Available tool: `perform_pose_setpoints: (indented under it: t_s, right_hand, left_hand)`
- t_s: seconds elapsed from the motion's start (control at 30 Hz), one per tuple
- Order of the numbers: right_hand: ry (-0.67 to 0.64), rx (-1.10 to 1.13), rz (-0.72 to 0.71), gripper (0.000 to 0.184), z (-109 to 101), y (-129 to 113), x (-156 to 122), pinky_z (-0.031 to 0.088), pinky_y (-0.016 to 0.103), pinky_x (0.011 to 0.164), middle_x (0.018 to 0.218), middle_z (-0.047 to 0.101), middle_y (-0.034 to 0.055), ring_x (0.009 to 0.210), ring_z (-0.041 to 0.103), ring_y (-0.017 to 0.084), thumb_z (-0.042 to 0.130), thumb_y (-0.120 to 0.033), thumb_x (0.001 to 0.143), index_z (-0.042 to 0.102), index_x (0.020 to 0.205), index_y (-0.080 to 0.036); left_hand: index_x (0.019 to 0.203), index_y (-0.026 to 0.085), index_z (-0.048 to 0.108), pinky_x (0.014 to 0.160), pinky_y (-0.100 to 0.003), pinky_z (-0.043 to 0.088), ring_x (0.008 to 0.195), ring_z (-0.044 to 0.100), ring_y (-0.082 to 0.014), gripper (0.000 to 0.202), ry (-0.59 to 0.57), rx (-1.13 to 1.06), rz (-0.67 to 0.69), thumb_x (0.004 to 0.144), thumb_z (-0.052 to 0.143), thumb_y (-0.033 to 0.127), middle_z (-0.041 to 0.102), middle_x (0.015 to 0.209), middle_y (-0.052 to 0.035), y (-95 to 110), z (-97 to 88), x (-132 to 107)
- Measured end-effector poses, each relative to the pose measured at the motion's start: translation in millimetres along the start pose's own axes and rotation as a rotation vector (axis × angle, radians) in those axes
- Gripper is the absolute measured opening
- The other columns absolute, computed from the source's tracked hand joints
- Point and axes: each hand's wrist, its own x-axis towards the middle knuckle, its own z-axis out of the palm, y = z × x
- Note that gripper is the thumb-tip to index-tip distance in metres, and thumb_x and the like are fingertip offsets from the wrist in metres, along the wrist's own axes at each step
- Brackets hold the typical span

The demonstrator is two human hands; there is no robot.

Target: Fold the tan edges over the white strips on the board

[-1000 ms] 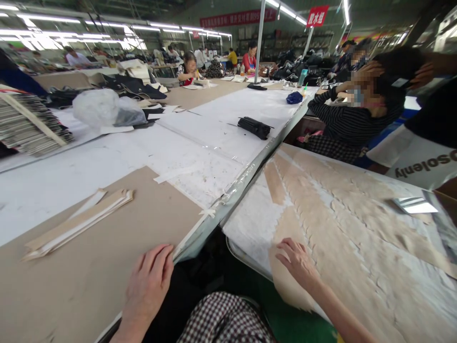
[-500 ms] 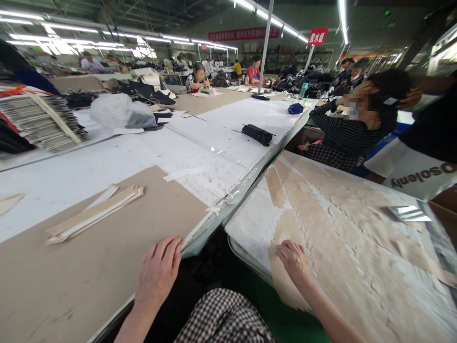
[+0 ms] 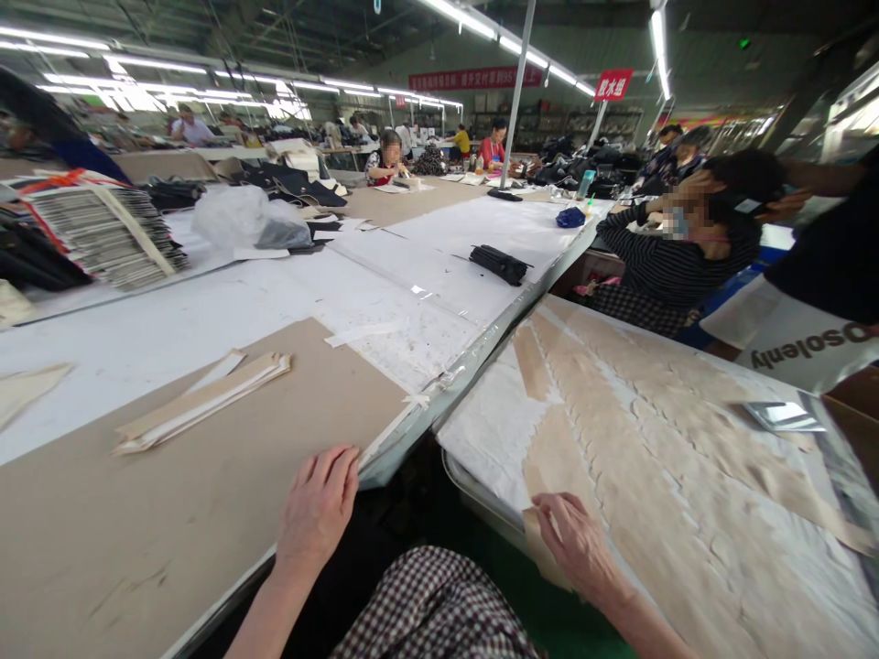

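Note:
My left hand [image 3: 317, 508] lies flat with fingers together on a brown card sheet [image 3: 171, 513] at the near edge of the long table. My right hand [image 3: 575, 547] rests on the near edge of the right-hand table [image 3: 494, 430], its fingers pinching the corner of a tan paper piece [image 3: 549, 458]. That piece belongs to rows of overlapping tan pieces [image 3: 659, 412] spread over white backing. My checked garment [image 3: 432, 609] shows between the two tables.
A bundle of tan strips [image 3: 202, 412] lies on the card sheet. Farther along the white table are a black bundle [image 3: 501, 264], a plastic bag [image 3: 240, 218] and a stack of sheets [image 3: 103, 236]. A person in a striped top [image 3: 677, 261] sits at right; others work behind.
My right hand has slid back toward me to the table's edge and taken hold of the tan piece's corner. The camera has tilted slightly. My left hand has stayed on the card.

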Motion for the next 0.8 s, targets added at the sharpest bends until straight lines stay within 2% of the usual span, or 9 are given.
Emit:
perform_pose_setpoints:
  t_s: [0.13, 0.2, 0.37, 0.4, 0.5, 0.6, 0.67, 0.73, 0.8]
  right_hand:
    - [-0.072, 0.134, -0.023, 0.011, -39.1, -44.6, -16.1, 0.052, 0.028, 0.072, 0.085, 0.066, 0.0024, 0.079, 0.064, 0.017, 0.042, -0.026, 0.098, 0.053, 0.096, -0.027]
    - [-0.054, 0.304, 0.1, 0.01, -61.0, -69.6, -16.3, 0.053, 0.027, 0.073, 0.088, 0.066, 0.0023, 0.079, 0.064, 0.018, 0.044, -0.031, 0.098, 0.053, 0.099, -0.028]
    - [-0.029, 0.705, 0.267, 0.023, -96.8, -123.7, 20.7, 0.055, 0.025, 0.066, 0.089, 0.066, 0.0016, 0.081, 0.065, 0.019, 0.049, -0.041, 0.096, 0.048, 0.116, -0.03]
    - [-0.052, 0.755, 0.264, 0.028, -96.9, -132.3, 32.4, 0.055, 0.025, 0.066, 0.092, 0.067, 0.0022, 0.083, 0.066, 0.02, 0.05, -0.042, 0.095, 0.045, 0.121, -0.03]
    - [-0.155, 0.845, 0.213, 0.038, -81.7, -156.2, 67.0, 0.053, 0.024, 0.062, 0.096, 0.067, 0.0033, 0.08, 0.066, 0.019, 0.053, -0.044, 0.093, 0.042, 0.125, -0.027]
    - [-0.295, 0.926, 0.125, 0.049, -53.3, -180.8, 95.6, 0.052, 0.025, 0.062, 0.095, 0.066, 0.0024, 0.076, 0.065, 0.017, 0.053, -0.048, 0.093, 0.036, 0.133, -0.026]
    - [-0.407, 0.986, 0.066, 0.061, -34.0, -198.0, 110.6, 0.051, 0.026, 0.062, 0.091, 0.063, 0.0003, 0.071, 0.063, 0.015, 0.053, -0.051, 0.093, 0.025, 0.141, -0.027]
    - [-0.526, 1.036, 0.035, 0.067, -16.9, -215.0, 121.9, 0.051, 0.027, 0.063, 0.09, 0.062, -0.0004, 0.071, 0.062, 0.015, 0.05, -0.054, 0.093, 0.019, 0.146, -0.028]
    - [-0.634, 1.074, 0.026, 0.061, -1.5, -230.1, 129.2, 0.052, 0.03, 0.071, 0.097, 0.064, 0.0027, 0.08, 0.064, 0.018, 0.042, -0.059, 0.095, 0.026, 0.145, -0.028]
  left_hand:
    - [0.109, 0.02, 0.064, 0.094, -0.042, 0.044, 0.099, 0.058, -0.0254, 0.022, -0.011, -0.107, -0.048, 0.097, 0.046, 0.025, 0.066, 0.108, -0.0082, -0.9, -0.8, -0.9]
    - [0.109, 0.02, 0.064, 0.097, -0.045, 0.042, 0.103, 0.057, -0.027, 0.023, -0.033, -0.265, -0.153, 0.095, 0.048, 0.028, 0.065, 0.109, -0.0091, -0.9, -0.7, 0.5]
    - [0.114, 0.018, 0.058, 0.089, -0.042, 0.049, 0.1, 0.061, -0.0258, 0.034, -0.078, -0.633, -0.392, 0.092, 0.052, 0.042, 0.066, 0.109, -0.0108, 16.4, -24.7, 8.1]
    - [0.12, 0.018, 0.054, 0.083, -0.038, 0.052, 0.097, 0.063, -0.0234, 0.037, -0.1, -0.721, -0.408, 0.093, 0.049, 0.044, 0.066, 0.11, -0.0102, 24.4, -37.4, 8.4]
    - [0.135, 0.021, 0.044, 0.086, -0.037, 0.051, 0.108, 0.06, -0.0259, 0.055, -0.25, -1.454, -0.475, 0.09, 0.055, 0.053, 0.062, 0.119, -0.0131, 53.4, -84.5, 3.1]
    - [0.137, 0.025, 0.044, 0.078, -0.032, 0.05, 0.096, 0.062, -0.0236, 0.079, -0.31, -1.754, -0.565, 0.071, 0.079, 0.052, 0.062, 0.112, -0.0108, 76.6, -118.4, -8.4]
    - [0.132, 0.027, 0.05, 0.076, -0.03, 0.05, 0.088, 0.063, -0.0204, 0.078, -0.252, -1.768, -0.726, 0.064, 0.087, 0.038, 0.063, 0.105, -0.0067, 80.5, -124.4, -16.7]
    - [0.123, 0.025, 0.055, 0.075, -0.029, 0.051, 0.086, 0.064, -0.019, 0.068, -0.089, -1.721, -0.891, 0.063, 0.087, 0.03, 0.063, 0.1, -0.0046, 73.8, -122.1, -25.6]
    - [0.118, 0.024, 0.057, 0.076, -0.028, 0.051, 0.085, 0.064, -0.0185, 0.059, 0.105, -1.658, -1.002, 0.065, 0.085, 0.029, 0.064, 0.099, -0.0042, 59.8, -119.6, -35.3]
